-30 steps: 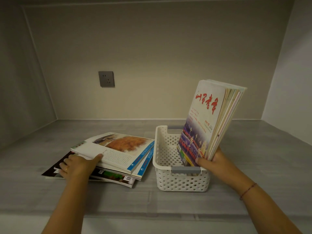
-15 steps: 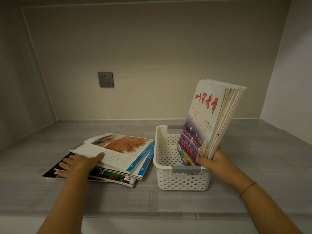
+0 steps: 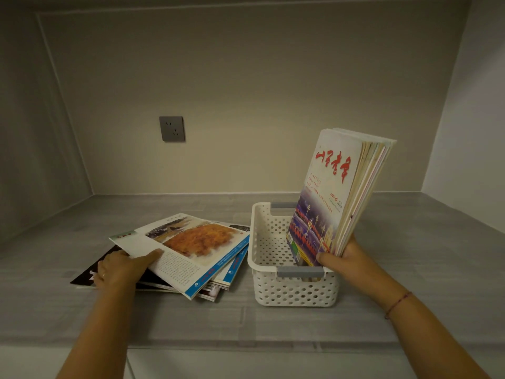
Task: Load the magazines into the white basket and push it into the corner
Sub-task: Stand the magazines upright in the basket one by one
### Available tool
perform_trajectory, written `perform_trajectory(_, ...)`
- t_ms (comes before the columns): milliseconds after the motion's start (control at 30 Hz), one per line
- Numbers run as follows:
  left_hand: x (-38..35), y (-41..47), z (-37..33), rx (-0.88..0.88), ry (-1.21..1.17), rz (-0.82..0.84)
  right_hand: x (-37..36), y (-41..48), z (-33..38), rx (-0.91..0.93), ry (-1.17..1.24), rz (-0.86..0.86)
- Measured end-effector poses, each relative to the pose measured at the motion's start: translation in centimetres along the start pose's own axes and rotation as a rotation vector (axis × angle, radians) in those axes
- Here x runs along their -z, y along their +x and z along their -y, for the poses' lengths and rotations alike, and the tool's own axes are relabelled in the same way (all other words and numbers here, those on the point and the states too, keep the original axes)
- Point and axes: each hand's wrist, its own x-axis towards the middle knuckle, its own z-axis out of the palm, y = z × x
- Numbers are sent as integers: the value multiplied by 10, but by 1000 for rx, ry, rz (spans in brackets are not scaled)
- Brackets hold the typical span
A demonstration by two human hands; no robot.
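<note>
A white perforated basket [image 3: 293, 292] with grey handles stands on the grey shelf, right of centre. Several magazines [image 3: 338, 192] stand upright in it, leaning right; the front cover bears red characters. My right hand [image 3: 347, 259] grips their lower edge at the basket's near right corner. Left of the basket lies a fanned stack of magazines [image 3: 191, 247], topped by one with an orange picture. My left hand [image 3: 120, 269] pinches the near left edge of that top magazine, thumb on the cover, fingers under it.
The shelf [image 3: 410, 255] is a grey recess closed by a back wall and two side walls. A grey wall socket [image 3: 172, 129] sits on the back wall. The back corners lie far left and far right. The shelf's front edge runs under my forearms.
My left hand has slid its fingers under the top magazine's edge, lifting that corner slightly. The right hand and the upright magazines have barely moved.
</note>
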Motion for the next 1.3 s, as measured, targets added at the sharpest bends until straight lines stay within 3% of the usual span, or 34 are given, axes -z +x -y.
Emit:
perform_trajectory(100, -7, -21, -9, -5, 79, -143, 1, 0, 0, 5, -10, 3)
perform_trajectory(233, -16, -38, -21, -180, -150, -368, 1, 1, -2, 2, -11, 13)
perform_trajectory(300, -16, -44, -34, -235, -433, -242, 1, 1, -3, -1, -12, 17)
perform_trajectory(400, -1, -45, -51, -44, -883, 77, 1, 2, -5, -2, -9, 1)
perform_trajectory(467, 10, -44, -55, 31, -1020, 253, 2, 3, -7, -1, -12, 7)
perform_trajectory(533, 19, -48, -59, -20, -999, 348, 2, 3, -7, 5, -17, 25)
perform_trajectory(600, 26, -56, -68, -106, -974, 333, 2, 3, -7, 9, -19, 27)
perform_trajectory(833, 47, -127, -137, -588, -1072, 35, 3, 3, -10, 6, -15, 19)
perform_trajectory(1000, 22, -171, -173, -858, -867, -4, 3, 3, -8, 35, -17, 26)
perform_trajectory(1300, -66, -220, -175, -1019, -437, 62, 4, 2, -4, 58, -45, 31)
